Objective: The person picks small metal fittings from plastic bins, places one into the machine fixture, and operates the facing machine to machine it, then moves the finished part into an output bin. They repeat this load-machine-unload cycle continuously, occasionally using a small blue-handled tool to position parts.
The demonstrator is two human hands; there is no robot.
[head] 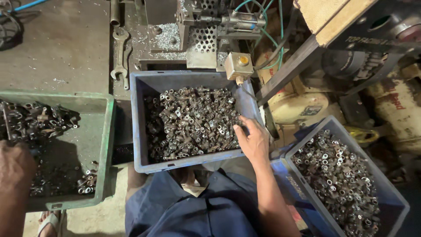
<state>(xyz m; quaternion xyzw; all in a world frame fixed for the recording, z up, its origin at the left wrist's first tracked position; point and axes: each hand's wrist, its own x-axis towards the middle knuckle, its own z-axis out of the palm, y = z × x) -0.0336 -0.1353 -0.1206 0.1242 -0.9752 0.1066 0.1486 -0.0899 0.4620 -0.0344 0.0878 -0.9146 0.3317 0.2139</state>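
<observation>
While the right hand (253, 139) rested with loosely spread fingers on the heap of small metal fittings (190, 120) in the grey-blue crate (139, 127) at the person's knees, gripping nothing visible, the left hand (15, 169) hung at the green crate (105, 145), its fingers out of view, so its state could not be told. To do it well, pinching single pieces from the heap's top seemed wiser than digging, since the parts looked tangled. A second blue crate (302, 147) stood right.
</observation>
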